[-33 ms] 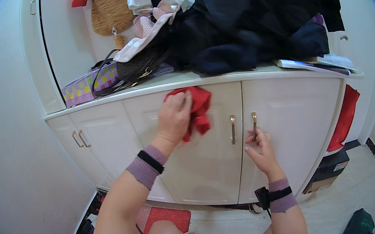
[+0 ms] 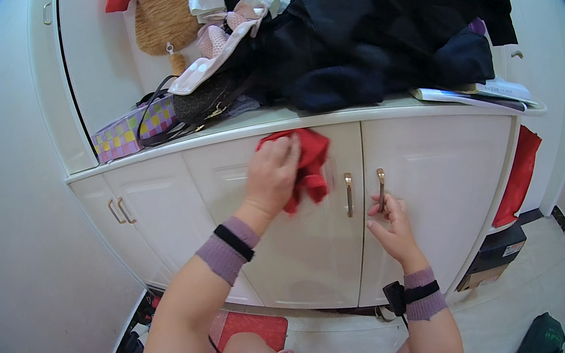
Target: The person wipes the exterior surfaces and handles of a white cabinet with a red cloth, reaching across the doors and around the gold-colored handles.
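Note:
My left hand (image 2: 273, 175) is closed on a bunched red cloth (image 2: 312, 157), pressing it to the upper part of a cream cabinet door (image 2: 294, 255), just under the counter edge. Part of the cloth hangs loose below the fingers. Over on the neighbouring door (image 2: 438, 190), my right hand (image 2: 395, 229) has its fingers hooked at the lower end of a metal door handle (image 2: 381, 183), with the thumb apart. A matching handle (image 2: 350, 195) stands on the door being touched by the cloth.
Black clothing (image 2: 384, 22), a checkered box (image 2: 136, 129), a dark bag (image 2: 206, 104) and papers (image 2: 475, 96) lie on the counter (image 2: 218, 136). Below are a red mat (image 2: 257, 326), a dark box (image 2: 493, 254) and a dark green bag (image 2: 542, 336).
My left hand has slid a little to the right across the door with the red cloth. The right hand stays at the handle.

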The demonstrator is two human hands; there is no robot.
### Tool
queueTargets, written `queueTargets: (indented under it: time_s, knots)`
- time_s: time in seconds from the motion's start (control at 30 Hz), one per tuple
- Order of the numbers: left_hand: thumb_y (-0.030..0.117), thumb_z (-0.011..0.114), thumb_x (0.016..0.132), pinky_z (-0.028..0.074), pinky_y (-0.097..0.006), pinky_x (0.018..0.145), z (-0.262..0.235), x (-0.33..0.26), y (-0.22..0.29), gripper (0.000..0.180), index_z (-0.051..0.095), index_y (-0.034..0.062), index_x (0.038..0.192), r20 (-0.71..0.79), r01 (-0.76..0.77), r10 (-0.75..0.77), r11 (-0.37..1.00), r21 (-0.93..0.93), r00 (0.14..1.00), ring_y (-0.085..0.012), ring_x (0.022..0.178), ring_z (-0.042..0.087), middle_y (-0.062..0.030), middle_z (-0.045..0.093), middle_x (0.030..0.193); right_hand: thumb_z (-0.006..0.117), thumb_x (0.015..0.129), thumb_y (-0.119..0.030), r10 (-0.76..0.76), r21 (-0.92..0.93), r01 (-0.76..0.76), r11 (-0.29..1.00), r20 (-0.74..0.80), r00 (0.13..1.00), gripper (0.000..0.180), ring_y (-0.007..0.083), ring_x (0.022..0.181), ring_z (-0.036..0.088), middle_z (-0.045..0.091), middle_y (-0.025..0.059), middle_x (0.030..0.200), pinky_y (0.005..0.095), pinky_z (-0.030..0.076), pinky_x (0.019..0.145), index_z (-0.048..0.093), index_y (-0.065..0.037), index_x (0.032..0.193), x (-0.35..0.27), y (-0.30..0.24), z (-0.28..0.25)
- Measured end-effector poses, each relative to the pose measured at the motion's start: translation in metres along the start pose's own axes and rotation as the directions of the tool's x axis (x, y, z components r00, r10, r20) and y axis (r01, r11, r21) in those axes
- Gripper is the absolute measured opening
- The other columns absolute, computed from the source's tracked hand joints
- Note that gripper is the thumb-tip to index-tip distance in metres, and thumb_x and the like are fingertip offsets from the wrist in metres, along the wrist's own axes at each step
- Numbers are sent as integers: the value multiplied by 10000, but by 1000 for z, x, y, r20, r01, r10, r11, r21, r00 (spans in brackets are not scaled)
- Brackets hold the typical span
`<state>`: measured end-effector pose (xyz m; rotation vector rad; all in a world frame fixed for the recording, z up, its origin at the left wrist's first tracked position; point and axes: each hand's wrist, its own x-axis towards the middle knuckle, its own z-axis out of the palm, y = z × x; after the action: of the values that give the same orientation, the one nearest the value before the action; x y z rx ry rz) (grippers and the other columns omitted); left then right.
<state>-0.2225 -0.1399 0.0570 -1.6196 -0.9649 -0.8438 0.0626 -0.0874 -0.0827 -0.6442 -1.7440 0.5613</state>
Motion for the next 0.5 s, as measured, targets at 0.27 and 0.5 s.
queueTargets:
  time_s: [0.27, 0.5]
  knots:
    - [139, 564, 828, 508, -348, 779, 31, 66, 81, 429, 632, -12, 1224, 6, -190, 191, 980, -64, 982, -242, 883, 568, -84, 581, 1062, 719, 773, -47, -39, -33, 40, 999, 31, 999, 569, 214, 981, 455, 604, 43, 1021, 333, 429, 935, 546, -46, 1315, 2, -4, 2]
    - [138, 571, 834, 509, -347, 790, 23, 52, 51, 434, 631, 4, 1243, 67, -238, 244, 967, -90, 967, -240, 876, 564, -81, 572, 1066, 697, 789, -37, -29, -17, 29, 999, 6, 1000, 556, 189, 971, 457, 594, 32, 1035, 318, 422, 910, 543, -48, 1322, -3, 6, -2]
